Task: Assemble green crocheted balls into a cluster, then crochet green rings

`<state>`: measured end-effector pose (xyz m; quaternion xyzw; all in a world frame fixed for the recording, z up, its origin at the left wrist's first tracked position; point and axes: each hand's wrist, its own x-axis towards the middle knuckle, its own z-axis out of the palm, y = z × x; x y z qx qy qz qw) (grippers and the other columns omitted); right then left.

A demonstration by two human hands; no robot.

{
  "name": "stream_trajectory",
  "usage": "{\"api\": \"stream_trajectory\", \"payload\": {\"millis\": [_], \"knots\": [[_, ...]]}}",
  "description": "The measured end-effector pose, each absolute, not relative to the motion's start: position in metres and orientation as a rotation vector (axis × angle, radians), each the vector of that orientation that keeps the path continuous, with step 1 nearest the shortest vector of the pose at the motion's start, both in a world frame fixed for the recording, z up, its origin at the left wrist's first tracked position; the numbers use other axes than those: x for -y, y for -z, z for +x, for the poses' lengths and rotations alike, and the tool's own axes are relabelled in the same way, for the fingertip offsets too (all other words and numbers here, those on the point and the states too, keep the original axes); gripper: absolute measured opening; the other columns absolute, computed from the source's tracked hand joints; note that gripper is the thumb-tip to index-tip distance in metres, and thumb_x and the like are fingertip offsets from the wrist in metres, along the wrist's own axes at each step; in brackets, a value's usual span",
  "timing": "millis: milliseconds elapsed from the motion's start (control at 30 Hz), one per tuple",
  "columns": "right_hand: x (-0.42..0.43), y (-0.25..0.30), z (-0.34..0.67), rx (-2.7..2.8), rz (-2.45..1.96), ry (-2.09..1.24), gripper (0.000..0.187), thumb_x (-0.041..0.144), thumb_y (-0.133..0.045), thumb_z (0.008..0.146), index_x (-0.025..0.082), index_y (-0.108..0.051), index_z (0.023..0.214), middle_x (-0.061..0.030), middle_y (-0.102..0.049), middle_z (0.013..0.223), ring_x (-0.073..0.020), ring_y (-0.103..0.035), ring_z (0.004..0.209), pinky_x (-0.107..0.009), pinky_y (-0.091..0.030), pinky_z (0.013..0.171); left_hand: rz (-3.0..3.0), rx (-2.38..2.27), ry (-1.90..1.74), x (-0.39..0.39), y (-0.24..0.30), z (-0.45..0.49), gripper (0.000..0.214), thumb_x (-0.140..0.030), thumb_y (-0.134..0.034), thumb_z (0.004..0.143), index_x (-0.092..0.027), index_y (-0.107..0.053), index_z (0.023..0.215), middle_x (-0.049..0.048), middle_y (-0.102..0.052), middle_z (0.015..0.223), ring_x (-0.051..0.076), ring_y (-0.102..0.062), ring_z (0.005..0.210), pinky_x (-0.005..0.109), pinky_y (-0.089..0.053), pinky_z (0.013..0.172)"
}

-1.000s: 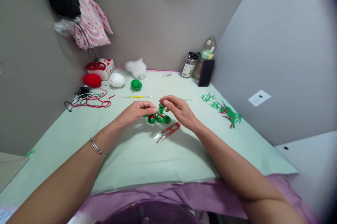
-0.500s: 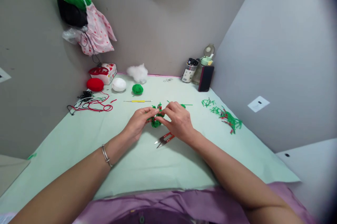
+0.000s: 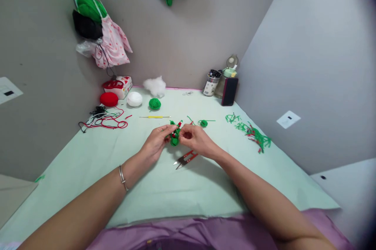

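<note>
My left hand (image 3: 157, 142) and my right hand (image 3: 194, 139) meet over the middle of the pale green mat (image 3: 152, 187). Between their pinched fingertips sits a small green crocheted piece with red bits (image 3: 175, 134), held just above the mat. Both hands grip it, the left from the left side and the right from the right. Red thread snips (image 3: 185, 158) lie on the mat just below my right hand. A single small green crocheted ball (image 3: 202, 123) rests on the mat beyond my right hand.
At the back stand a red yarn ball (image 3: 108, 99), a white one (image 3: 134, 99), a green one (image 3: 154, 103), white stuffing (image 3: 154, 85), a yellow crochet hook (image 3: 154, 117), a pen cup (image 3: 211, 78) and a phone (image 3: 229, 91). Green yarn scraps (image 3: 254, 132) lie right, tangled red thread (image 3: 103, 120) left.
My hands have come closer together and lower on the green piece. One green ball now lies apart on the mat beyond my right hand. The view has tilted upward.
</note>
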<state>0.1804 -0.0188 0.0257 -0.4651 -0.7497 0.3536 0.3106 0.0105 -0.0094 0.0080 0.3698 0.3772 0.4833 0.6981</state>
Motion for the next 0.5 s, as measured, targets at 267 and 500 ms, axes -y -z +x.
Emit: {"api": "stream_trajectory", "payload": {"millis": [267, 500], "knots": [[0.017, -0.039, 0.192, 1.822, -1.023, -1.043, 0.009, 0.017, -0.057, 0.076, 0.018, -0.057, 0.067, -0.0023, -0.066, 0.089, -0.0154, -0.057, 0.085, -0.028, -0.042, 0.076, 0.657, -0.876, -1.259, -0.005, -0.015, -0.004, 0.029, -0.028, -0.090, 0.058, -0.014, -0.069, 0.074, -0.0032, -0.057, 0.065, 0.006, -0.046, 0.057, 0.021, -0.038, 0.055], [0.020, -0.040, 0.187, 1.408, -0.680, -1.555, 0.014, 0.024, -0.064, 0.078, 0.020, -0.055, 0.068, -0.0013, -0.071, 0.073, -0.0164, -0.066, 0.074, -0.033, -0.049, 0.077, 0.847, -0.794, -1.060, 0.003, -0.005, 0.008, 0.024, -0.033, -0.084, 0.068, -0.013, -0.072, 0.074, 0.0025, -0.064, 0.072, 0.011, -0.053, 0.065, 0.024, -0.042, 0.062]]}}
